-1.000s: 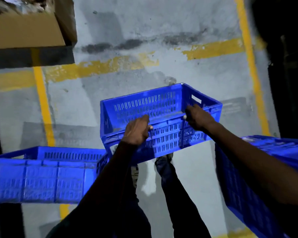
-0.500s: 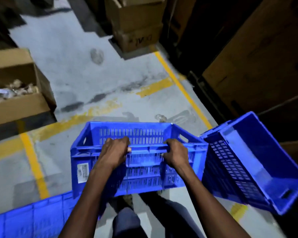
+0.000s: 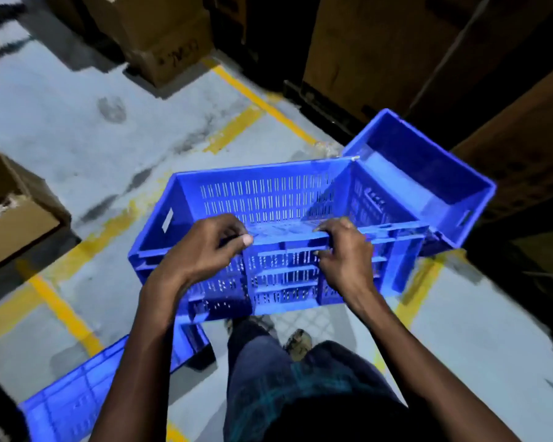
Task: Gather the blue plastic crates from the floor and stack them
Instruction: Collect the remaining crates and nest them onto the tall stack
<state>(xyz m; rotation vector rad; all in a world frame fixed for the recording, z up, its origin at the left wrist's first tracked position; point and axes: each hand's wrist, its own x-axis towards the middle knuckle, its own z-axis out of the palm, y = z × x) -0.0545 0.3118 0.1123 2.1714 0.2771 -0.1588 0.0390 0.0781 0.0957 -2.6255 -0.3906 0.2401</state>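
Note:
I hold a blue slotted plastic crate (image 3: 268, 199) in front of me, above the floor, its open top facing up. My left hand (image 3: 201, 250) grips its near rim left of centre. My right hand (image 3: 345, 250) grips the same rim right of centre. A second blue crate (image 3: 428, 173) stands to the right, its near left corner right beside the far right corner of the held crate. A third blue crate (image 3: 74, 397) lies at the lower left, partly hidden behind my left forearm.
The grey concrete floor (image 3: 93, 129) has yellow painted lines. An open cardboard box (image 3: 16, 215) sits at the left, more cardboard boxes (image 3: 160, 36) stand at the back, and large cartons (image 3: 396, 49) line the right. My legs and feet show below the held crate.
I have turned to the right with the crate in both hands. The crate on the right has come closer and now sits right behind the held one.

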